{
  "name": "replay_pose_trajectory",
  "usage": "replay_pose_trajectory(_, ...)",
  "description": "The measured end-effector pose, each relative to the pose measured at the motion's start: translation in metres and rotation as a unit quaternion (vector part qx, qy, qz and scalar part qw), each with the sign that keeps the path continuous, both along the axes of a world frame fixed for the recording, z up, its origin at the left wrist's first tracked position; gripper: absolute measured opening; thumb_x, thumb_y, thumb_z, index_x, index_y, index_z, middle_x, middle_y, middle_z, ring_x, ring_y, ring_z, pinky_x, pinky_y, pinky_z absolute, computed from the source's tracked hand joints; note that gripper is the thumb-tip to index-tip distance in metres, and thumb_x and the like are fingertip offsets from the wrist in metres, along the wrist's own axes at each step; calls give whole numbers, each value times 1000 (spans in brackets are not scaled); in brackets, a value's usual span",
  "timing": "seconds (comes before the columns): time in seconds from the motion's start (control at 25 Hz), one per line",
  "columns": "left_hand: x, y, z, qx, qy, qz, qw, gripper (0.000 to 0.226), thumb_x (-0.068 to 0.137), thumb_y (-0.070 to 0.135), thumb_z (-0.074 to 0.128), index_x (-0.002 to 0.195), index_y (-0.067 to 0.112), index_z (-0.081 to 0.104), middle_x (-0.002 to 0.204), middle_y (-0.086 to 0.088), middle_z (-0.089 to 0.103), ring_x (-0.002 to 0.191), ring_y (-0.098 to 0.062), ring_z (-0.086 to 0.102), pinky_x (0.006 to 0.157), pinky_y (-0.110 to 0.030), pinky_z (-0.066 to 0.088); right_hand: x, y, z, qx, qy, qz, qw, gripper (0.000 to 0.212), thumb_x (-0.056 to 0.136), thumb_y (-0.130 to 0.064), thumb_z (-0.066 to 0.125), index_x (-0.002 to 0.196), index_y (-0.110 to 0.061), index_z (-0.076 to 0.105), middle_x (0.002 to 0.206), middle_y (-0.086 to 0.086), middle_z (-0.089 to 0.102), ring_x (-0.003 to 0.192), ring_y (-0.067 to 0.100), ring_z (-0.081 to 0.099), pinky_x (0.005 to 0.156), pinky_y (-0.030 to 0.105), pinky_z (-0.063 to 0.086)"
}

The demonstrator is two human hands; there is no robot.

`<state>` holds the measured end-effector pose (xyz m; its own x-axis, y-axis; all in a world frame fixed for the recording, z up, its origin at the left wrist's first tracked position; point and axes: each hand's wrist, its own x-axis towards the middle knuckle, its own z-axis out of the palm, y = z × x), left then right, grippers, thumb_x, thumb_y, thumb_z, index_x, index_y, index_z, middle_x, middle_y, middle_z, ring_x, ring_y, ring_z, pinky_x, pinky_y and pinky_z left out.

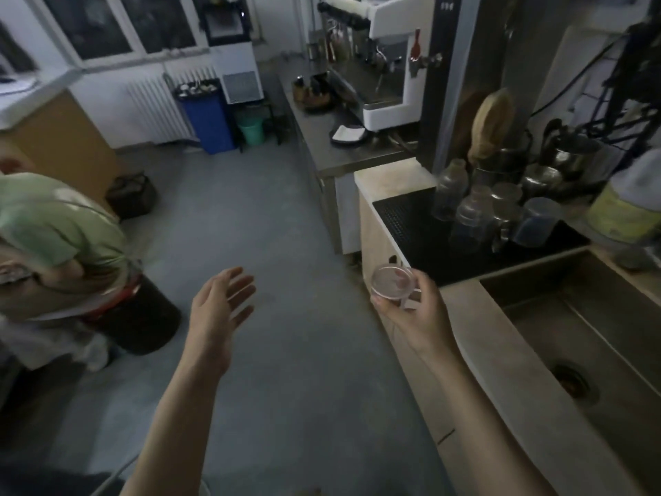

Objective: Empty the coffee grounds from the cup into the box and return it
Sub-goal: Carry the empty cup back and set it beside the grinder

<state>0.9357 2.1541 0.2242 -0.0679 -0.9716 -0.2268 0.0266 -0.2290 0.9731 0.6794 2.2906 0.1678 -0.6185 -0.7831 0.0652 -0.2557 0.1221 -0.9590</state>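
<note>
My right hand (416,316) grips a small clear plastic cup (391,282) with a handle, held tilted so its round mouth faces me, just off the counter's left edge. The cup looks see-through, with no dark grounds visible inside. My left hand (220,306) hangs over the grey floor, fingers spread, holding nothing. Which container is the box for the grounds I cannot tell; a dark round bin (143,316) stands at the left by a person.
A steel sink (586,331) is set in the counter at the right. Behind it, a black drain mat (404,223) holds several clear bottles and cups. An espresso machine (382,66) stands farther back. A person in a green shirt (46,230) bends at the left. A blue bin (209,116) stands by the radiator.
</note>
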Motion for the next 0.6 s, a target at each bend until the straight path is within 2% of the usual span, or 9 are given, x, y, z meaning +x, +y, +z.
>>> replay_pose_trajectory(0.08, 9, -13, -3, 2, 0, 31, 1000, 29, 104, 36, 45, 115, 23, 68, 119, -4, 73, 112, -21, 68, 92, -40, 52, -8, -23, 1, -5, -7, 16, 1000, 54, 76, -34, 89, 118, -39, 55, 126, -6, 60, 105, -4, 57, 71, 6, 44)
replay_pose_trajectory(0.16, 11, -29, -7, 6, 2, 57, 998, 27, 103, 36, 47, 113, 23, 69, 118, -4, 73, 112, -21, 68, 93, -40, 52, -14, -47, 0, -5, -18, 30, 999, 51, 76, -31, 89, 113, -40, 56, 121, -7, 62, 100, -14, 57, 73, 4, 44)
replay_pose_trajectory(0.24, 10, -48, -12, 10, 0, 73, 997, 26, 103, 35, 48, 111, 24, 69, 116, -4, 74, 110, -20, 69, 90, -40, 53, -15, -73, -3, 7, -24, 50, 998, 53, 76, -31, 89, 120, -29, 60, 123, -3, 63, 103, -9, 58, 82, 11, 48)
replay_pose_trajectory(0.36, 3, -85, -19, 16, 8, 74, 997, 27, 103, 37, 47, 112, 24, 69, 116, -4, 74, 109, -18, 70, 85, -36, 53, -13, -117, -7, 14, -24, 62, 998, 58, 75, -30, 90, 125, -22, 61, 127, -2, 61, 111, -1, 58, 97, 35, 54)
replay_pose_trajectory(0.48, 4, -137, -22, 17, 15, 76, 997, 29, 103, 38, 47, 116, 23, 69, 117, -3, 74, 109, -18, 70, 87, -37, 54, -8, -175, -10, 19, -11, 67, 998, 57, 75, -32, 90, 123, -26, 60, 127, -3, 60, 111, -2, 57, 103, 41, 53)
replay_pose_trajectory(0.6, 15, -197, -19, 14, 19, 79, 997, 28, 103, 39, 46, 114, 25, 68, 118, -2, 73, 110, -18, 69, 91, -38, 53, 3, -238, -3, 26, 5, 82, 996, 58, 75, -35, 90, 124, -22, 62, 126, -1, 64, 112, 5, 59, 103, 45, 53)
